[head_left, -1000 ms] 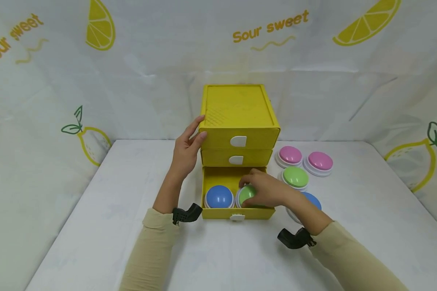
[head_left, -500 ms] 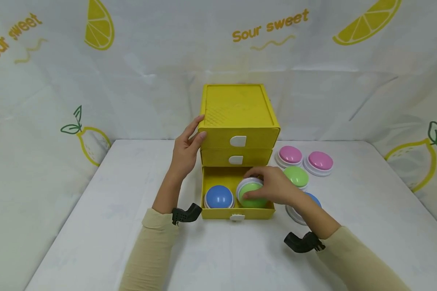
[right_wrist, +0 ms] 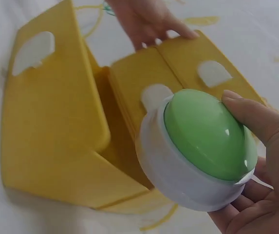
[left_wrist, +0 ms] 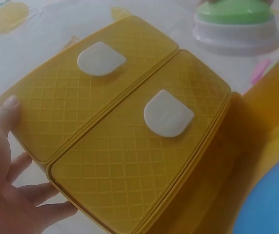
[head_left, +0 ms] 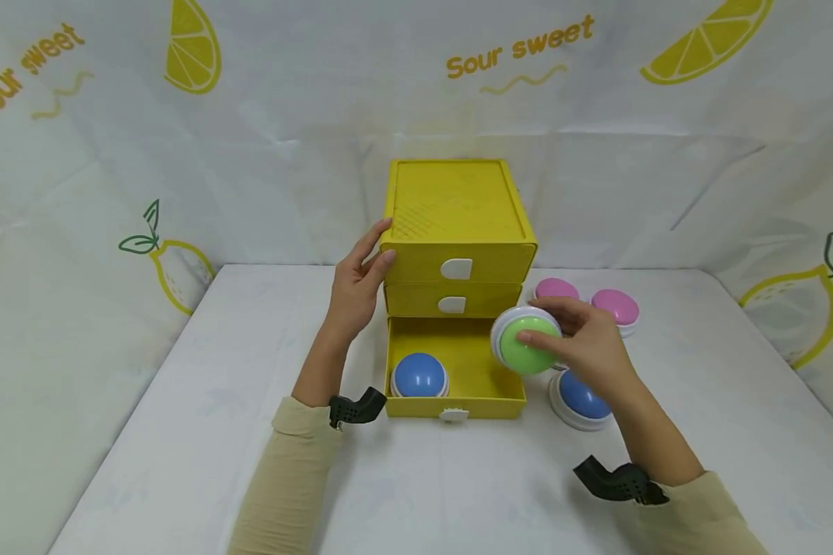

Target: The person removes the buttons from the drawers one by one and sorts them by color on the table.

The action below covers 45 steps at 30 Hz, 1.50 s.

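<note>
A small yellow drawer cabinet [head_left: 458, 204] stands at the middle back of the table, its bottom drawer [head_left: 489, 408] pulled out. My left hand [head_left: 356, 289] rests against the cabinet's left side, thumb at the front edge; the left wrist view shows its fingers [left_wrist: 37, 195] spread loosely. My right hand [head_left: 593, 347] holds a green-domed push button [head_left: 530, 351] with a white base, thumb on the dome and fingers behind the base. It hangs tilted in the air over the drawer's right edge. One blue push button [head_left: 419, 375] sits in the drawer's left half.
On the table right of the cabinet lie another blue push button [head_left: 581, 397] and two pink push buttons, the nearer-right one [head_left: 616, 306] and one partly hidden [head_left: 557, 288]. A white lemon-print sheet [head_left: 305, 154] hangs behind the table.
My right hand has lifted the green push button out of the drawer's right half and carried it up and to the right. My left hand has stayed against the cabinet.
</note>
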Motion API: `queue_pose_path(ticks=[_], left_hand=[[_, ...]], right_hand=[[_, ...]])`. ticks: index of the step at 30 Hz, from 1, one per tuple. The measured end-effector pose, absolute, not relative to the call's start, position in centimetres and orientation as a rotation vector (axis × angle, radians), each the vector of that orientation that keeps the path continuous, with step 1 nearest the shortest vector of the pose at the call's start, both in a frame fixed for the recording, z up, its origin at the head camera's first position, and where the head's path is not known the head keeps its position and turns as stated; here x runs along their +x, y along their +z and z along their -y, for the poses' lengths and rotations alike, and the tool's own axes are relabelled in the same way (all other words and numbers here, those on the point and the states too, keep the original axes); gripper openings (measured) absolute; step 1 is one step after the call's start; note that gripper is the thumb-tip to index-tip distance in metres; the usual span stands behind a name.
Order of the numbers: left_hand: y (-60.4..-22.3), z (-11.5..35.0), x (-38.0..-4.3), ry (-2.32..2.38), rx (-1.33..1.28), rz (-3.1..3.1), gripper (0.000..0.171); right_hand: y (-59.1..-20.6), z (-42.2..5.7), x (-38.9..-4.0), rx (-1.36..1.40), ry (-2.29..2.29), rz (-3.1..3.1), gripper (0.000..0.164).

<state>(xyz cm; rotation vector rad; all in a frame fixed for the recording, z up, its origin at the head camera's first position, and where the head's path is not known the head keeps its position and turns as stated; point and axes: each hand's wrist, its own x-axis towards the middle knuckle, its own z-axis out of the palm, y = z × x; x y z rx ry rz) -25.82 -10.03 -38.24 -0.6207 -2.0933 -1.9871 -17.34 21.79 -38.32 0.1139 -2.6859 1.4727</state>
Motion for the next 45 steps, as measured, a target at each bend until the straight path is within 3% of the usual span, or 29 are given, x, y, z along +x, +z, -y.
queue_pose_path(ticks=[12,19,25,33,40,45], left_hand=[[-38.2,10.0,-25.7,-1.978,-0.624,2.107,0.049],[-38.1,10.4,-25.5,-1.951,-0.618,2.113,0.049],[-38.2,10.7,-25.4,-1.963,-0.614,2.099,0.049],[-38.2,10.4,-25.4,-1.983,-0.637,2.075,0.049],[-38.4,10.1,-25.6,-1.971,-0.64,2.074,0.049],[-38.4,9.9,-25.7,-1.965,-0.633,2.086,0.049]], right_hand=[[-38.4,-28.3,-17.6,-0.166,1.463,2.528,0.049],[-40.1,-32.1,-17.8,-0.299,1.748,2.402,0.019],[-41.5,-34.5,-18.2,-0.448,1.931,2.296,0.017],[-44.1,-36.6,-18.5,-0.691,1.645,2.582,0.037],[-45.2,-36.7,-18.6,-0.73,1.507,2.742,0.089],[-45.1,-36.4,-18.5,-0.658,1.387,2.787,0.088]])
